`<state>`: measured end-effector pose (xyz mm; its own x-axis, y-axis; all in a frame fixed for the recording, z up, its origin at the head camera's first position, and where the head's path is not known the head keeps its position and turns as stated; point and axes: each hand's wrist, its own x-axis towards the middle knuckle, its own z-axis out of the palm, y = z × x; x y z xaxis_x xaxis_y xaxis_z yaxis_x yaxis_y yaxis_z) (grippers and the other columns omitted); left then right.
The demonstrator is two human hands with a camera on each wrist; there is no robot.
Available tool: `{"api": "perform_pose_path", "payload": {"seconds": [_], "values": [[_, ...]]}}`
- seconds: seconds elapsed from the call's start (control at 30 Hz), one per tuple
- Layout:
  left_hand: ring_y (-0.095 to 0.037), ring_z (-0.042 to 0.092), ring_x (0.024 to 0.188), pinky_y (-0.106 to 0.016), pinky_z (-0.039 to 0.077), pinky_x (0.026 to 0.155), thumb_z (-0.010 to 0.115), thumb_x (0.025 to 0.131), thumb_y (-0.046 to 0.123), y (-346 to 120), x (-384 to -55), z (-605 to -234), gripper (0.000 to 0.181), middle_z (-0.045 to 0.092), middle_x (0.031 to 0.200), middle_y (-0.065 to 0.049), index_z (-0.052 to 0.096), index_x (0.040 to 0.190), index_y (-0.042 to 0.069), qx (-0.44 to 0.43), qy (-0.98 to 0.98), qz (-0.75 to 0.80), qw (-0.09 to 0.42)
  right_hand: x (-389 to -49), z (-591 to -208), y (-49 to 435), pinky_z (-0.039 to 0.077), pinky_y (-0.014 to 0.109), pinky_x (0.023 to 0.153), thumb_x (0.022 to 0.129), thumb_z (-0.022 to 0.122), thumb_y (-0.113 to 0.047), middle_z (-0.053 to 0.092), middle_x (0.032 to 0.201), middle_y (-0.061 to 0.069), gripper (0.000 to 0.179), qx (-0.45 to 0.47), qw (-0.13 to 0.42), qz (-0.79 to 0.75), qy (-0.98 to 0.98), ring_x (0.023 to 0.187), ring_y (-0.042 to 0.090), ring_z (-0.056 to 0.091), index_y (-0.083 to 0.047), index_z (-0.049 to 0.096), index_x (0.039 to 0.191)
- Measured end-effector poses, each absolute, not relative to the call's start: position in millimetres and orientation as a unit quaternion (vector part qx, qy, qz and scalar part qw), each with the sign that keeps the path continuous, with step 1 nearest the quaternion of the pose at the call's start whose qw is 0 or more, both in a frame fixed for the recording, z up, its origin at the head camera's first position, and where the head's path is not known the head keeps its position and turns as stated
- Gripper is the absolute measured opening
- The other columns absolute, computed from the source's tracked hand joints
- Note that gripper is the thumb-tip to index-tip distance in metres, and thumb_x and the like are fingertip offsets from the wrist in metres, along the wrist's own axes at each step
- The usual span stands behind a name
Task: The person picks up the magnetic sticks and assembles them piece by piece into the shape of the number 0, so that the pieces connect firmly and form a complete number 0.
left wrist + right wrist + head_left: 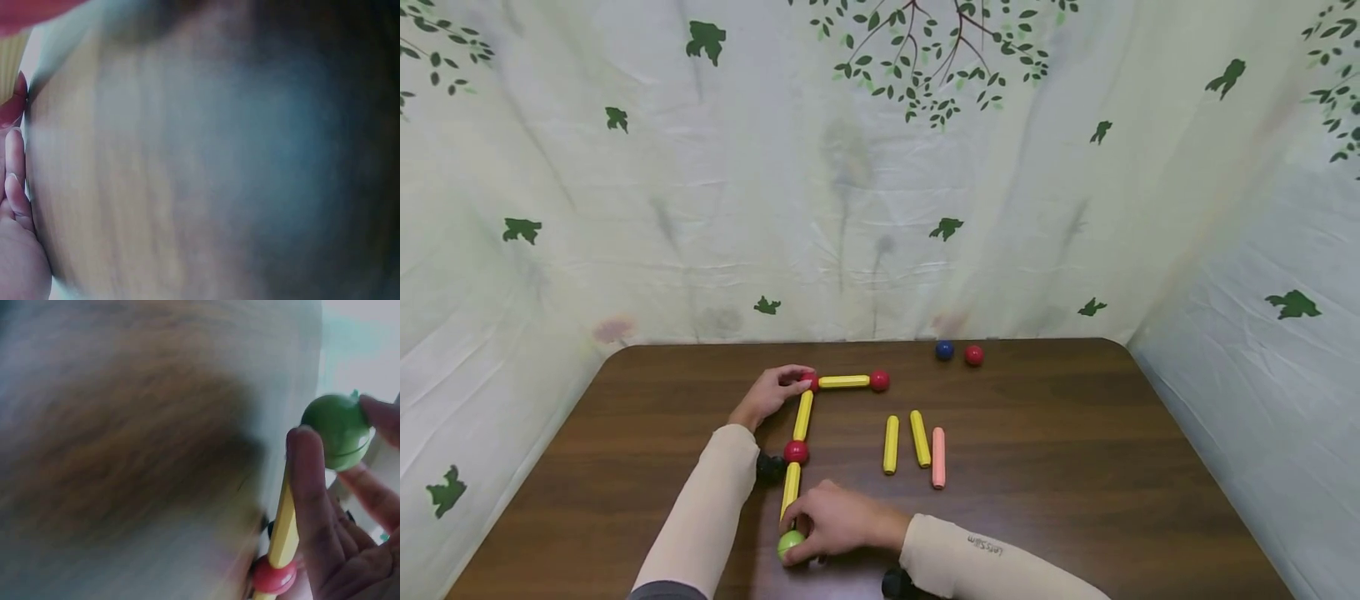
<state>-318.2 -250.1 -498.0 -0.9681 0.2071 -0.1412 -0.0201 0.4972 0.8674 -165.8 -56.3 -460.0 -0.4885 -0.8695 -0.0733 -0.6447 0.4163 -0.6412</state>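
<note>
A chain of yellow sticks and balls lies on the table, bent at its far corner. My left hand [767, 397] pinches the red ball [809, 382] at that corner. From there one yellow stick [844, 382] runs right to another red ball [879, 381]. A second yellow stick [802, 416] comes toward me to a red ball [796, 452]. A third yellow stick [791, 486] continues to the green ball [336, 431] at the near end. My right hand [844, 518] holds this green ball between thumb and fingers, partly covering the stick's near end.
Two loose yellow sticks, one [891, 445] beside the other [920, 439], and a pink stick [938, 458] lie right of the chain. A blue ball [944, 350] and a red ball [974, 356] sit at the brown table's [1075, 467] far edge, before a leaf-patterned curtain [850, 208].
</note>
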Motion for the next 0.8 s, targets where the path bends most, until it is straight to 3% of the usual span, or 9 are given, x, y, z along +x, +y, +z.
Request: {"api": "perform_pose_path", "payload": {"seconds": [0.23,0.8], "values": [[-0.029,0.051,0.108,-0.047,0.039,0.1,0.063,0.094,0.023,-252,-318,-498,0.038,0.059,0.123,-0.016,0.06,0.129,0.006,0.048,0.862,0.492,0.116,-161,-457,-67,0.036,0.009,0.052,0.088,0.071,-0.035,0.051,0.064,-0.018,0.018,-0.47,0.178,-0.206,0.84,0.056,-0.006,0.046,-0.018,0.069,0.094],[-0.028,0.052,0.105,-0.044,0.04,0.097,0.064,0.094,0.027,-251,-321,-501,0.039,0.061,0.118,-0.014,0.061,0.127,0.008,0.041,0.861,0.493,0.121,-159,-461,-66,0.036,0.015,0.048,0.087,0.069,-0.043,0.051,0.067,-0.016,0.022,-0.436,0.204,-0.194,0.855,0.055,-0.001,0.047,-0.024,0.069,0.099]]}}
